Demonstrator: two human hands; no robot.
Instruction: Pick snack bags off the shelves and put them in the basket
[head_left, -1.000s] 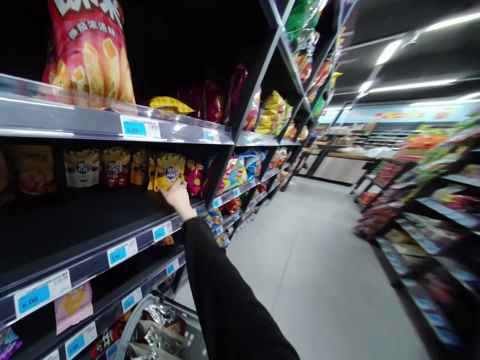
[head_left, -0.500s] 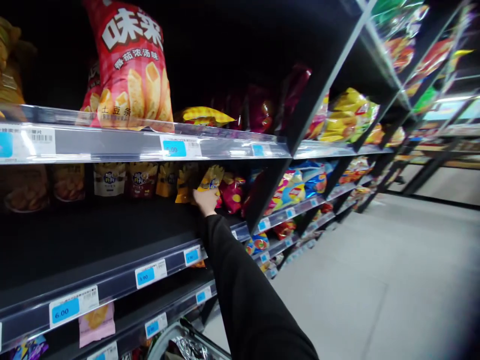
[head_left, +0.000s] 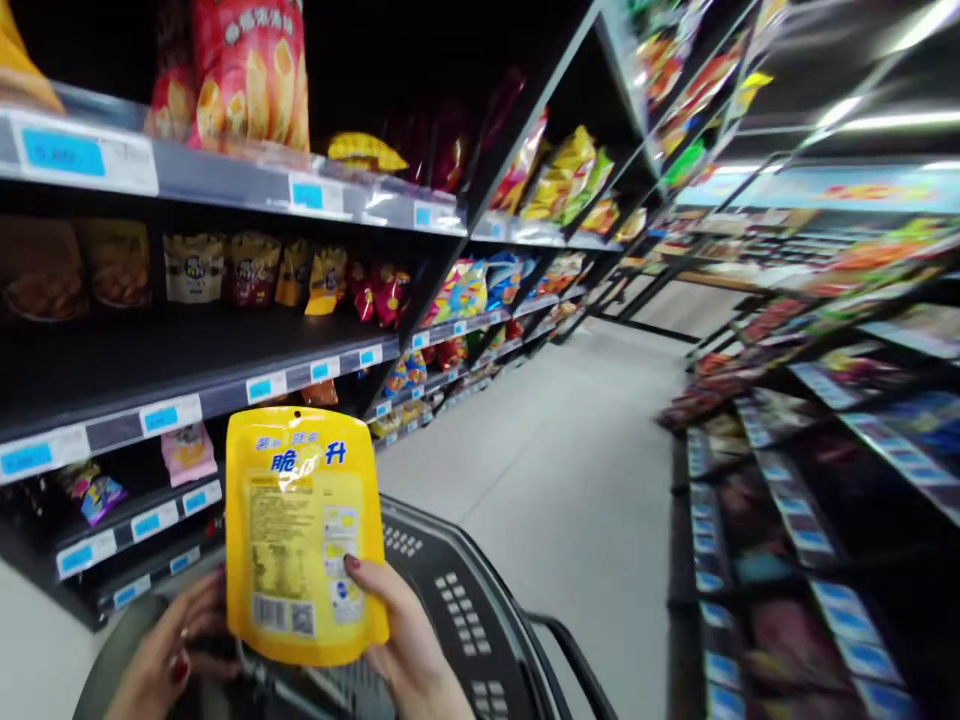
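The yellow pouch [head_left: 304,530] is hanging upright above the basket [head_left: 427,570], its printed panel facing the camera. The right hand [head_left: 409,640] is clamping the pouch's lower right edge, the thumb pressing on the panel. The left hand [head_left: 165,655] is curling beside the lower left edge, apart from the right hand; contact with the pouch cannot be determined. Farther out, small pouches [head_left: 255,272] are standing on the dark shelf [head_left: 172,350].
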